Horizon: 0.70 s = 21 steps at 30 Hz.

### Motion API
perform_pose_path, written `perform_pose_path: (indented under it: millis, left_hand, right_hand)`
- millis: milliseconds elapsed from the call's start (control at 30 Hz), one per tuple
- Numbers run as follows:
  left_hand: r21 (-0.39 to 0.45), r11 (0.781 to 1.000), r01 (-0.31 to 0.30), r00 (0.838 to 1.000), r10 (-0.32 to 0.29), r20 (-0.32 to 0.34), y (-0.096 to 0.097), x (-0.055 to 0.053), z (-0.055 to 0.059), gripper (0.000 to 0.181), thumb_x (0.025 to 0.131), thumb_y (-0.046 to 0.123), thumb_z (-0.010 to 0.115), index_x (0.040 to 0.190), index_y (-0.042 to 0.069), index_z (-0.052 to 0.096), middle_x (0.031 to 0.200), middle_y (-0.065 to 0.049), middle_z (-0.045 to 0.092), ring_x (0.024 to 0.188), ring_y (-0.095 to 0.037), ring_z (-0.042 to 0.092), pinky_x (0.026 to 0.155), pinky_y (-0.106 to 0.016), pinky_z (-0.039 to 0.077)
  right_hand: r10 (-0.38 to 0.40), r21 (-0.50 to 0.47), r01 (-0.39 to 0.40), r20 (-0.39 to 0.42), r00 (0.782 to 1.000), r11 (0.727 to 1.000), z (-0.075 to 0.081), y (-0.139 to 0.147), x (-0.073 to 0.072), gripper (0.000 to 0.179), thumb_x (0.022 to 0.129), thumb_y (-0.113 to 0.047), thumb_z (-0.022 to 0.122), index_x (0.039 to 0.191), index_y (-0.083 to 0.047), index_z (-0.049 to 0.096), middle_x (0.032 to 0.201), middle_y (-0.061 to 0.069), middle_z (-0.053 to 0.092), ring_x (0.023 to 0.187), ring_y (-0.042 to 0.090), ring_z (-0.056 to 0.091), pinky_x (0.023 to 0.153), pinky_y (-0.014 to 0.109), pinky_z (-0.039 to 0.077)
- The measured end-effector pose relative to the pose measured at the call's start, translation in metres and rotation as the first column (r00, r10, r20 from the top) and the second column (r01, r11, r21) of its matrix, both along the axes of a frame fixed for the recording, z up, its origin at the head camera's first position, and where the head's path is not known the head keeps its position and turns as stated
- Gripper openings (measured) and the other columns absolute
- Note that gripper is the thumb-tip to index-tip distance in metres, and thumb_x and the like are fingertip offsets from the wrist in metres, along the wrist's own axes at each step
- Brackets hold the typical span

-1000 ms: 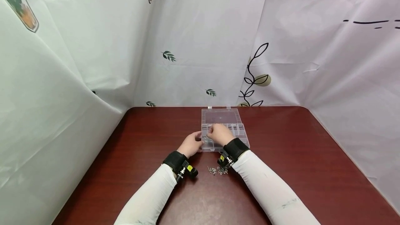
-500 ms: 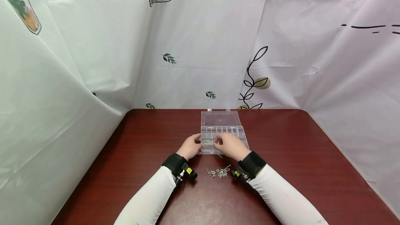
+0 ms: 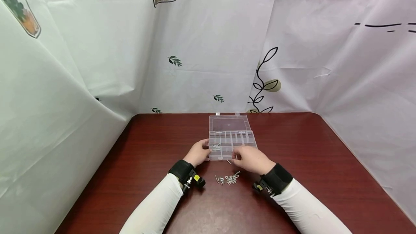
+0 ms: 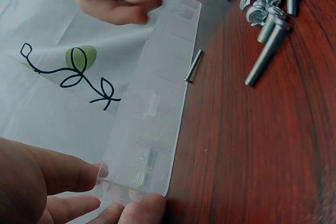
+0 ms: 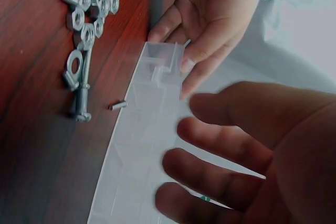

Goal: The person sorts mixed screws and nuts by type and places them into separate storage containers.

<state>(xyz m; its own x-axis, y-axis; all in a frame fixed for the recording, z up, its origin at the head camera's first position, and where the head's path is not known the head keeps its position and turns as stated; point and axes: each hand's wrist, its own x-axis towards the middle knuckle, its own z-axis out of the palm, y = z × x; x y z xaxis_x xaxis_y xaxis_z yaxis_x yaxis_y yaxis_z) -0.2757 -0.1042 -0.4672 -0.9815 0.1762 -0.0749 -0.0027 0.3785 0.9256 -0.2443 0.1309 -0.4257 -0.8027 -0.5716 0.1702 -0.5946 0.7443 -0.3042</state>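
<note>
A clear plastic compartment box (image 3: 238, 151) stands on the table with its lid (image 3: 229, 122) folded back. My left hand (image 3: 196, 152) grips the box's left end, thumb and fingers on either side of the wall. Several screws (image 3: 216, 147) lie in a left compartment. My right hand (image 3: 252, 160) is over the front right part of the box, its fingers loosely bent with nothing between them in the right wrist view. One small screw (image 4: 194, 66) lies on the table just along the box's front edge.
In front of the box, a loose pile of metal nuts (image 5: 85, 36), washers (image 5: 74, 62) and bolts (image 4: 266, 53) lies on the dark red table (image 3: 162, 129). White printed cloth (image 3: 208, 46) hangs behind the table and on both sides.
My right hand has drawn back from the left compartments, to the right and nearer to me. The screws there and the small screw before the box came into view. My left hand stays put.
</note>
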Motion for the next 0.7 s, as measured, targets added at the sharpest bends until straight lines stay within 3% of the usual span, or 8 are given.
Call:
perform_pose_path:
  millis: [233, 500, 700]
  left_hand:
    - [-0.002, 1.0, 0.007, 1.0, -0.007, -0.028, 0.001, 0.003, 0.005, 0.054, 0.096, 0.0, 0.056, 0.147, -0.007, 0.04, 0.136, -0.027, 0.051, 0.092, -0.023, 0.066, 0.068, -0.031, 0.061]
    - [-0.005, 1.0, 0.003, 1.0, -0.003, 0.014, 0.001, -0.005, 0.002, 0.056, 0.098, 0.003, 0.058, 0.15, -0.001, 0.039, 0.139, -0.024, 0.05, 0.099, -0.026, 0.065, 0.07, -0.031, 0.061]
    - [-0.011, 1.0, 0.002, 1.0, -0.002, 0.004, 0.001, -0.003, 0.0, 0.056, 0.097, 0.002, 0.058, 0.149, -0.002, 0.039, 0.137, -0.024, 0.051, 0.096, -0.026, 0.065, 0.069, -0.031, 0.061]
  right_hand:
    - [0.096, 0.065, -0.103, 0.103, 0.99, 0.993, -0.002, 0.006, 0.001, 0.019, 0.083, -0.012, 0.072, 0.072, -0.023, 0.061, 0.067, -0.015, 0.051, 0.061, 0.005, 0.046, 0.056, 0.025, 0.042]
    - [0.143, 0.106, -0.155, 0.112, 0.983, 0.982, -0.007, 0.006, 0.0, 0.017, 0.073, -0.006, 0.07, 0.07, -0.02, 0.062, 0.065, -0.016, 0.05, 0.061, 0.005, 0.047, 0.056, 0.024, 0.042]
    - [0.163, 0.113, -0.174, 0.101, 0.981, 0.978, -0.013, 0.004, 0.002, 0.021, 0.072, -0.006, 0.07, 0.066, -0.021, 0.057, 0.062, -0.015, 0.047, 0.058, 0.005, 0.044, 0.053, 0.023, 0.039]
